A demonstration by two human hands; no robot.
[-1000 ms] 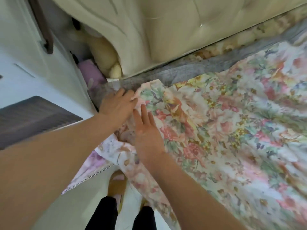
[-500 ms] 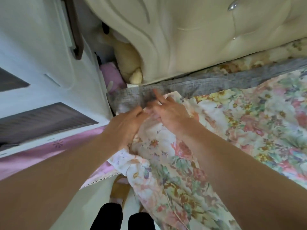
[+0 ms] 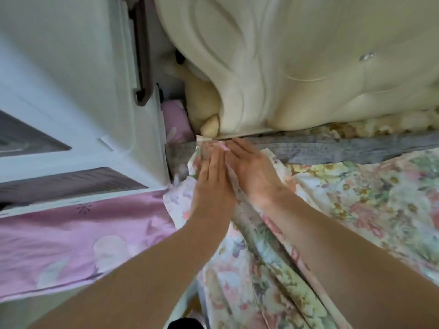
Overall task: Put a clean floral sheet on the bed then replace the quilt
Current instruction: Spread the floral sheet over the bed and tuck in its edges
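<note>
The floral sheet (image 3: 356, 198) covers the bed from the right and hangs in folds over the near edge. Its corner lies at the bed's head-end corner, just below the cream tufted headboard (image 3: 308, 67). My left hand (image 3: 211, 181) and my right hand (image 3: 251, 172) rest side by side on that corner, fingers stretched flat and pointing at the headboard. Both press the fabric down; no fold is pinched between the fingers. A grey strip of the bed (image 3: 344, 148) shows bare between the sheet's edge and the headboard.
A white cabinet (image 3: 83, 103) with a dark handle (image 3: 142, 55) stands close on the left. Pink flowered cloth (image 3: 71, 238) lies in front of it and in the gap (image 3: 177, 124) beside a cream plush shape (image 3: 202, 108). Dark trouser legs show at the bottom.
The sheet's corner has gone up to the bed's corner by the headboard. Both hands moved with it and now lie flat instead of gripping. The view has tilted towards the headboard.
</note>
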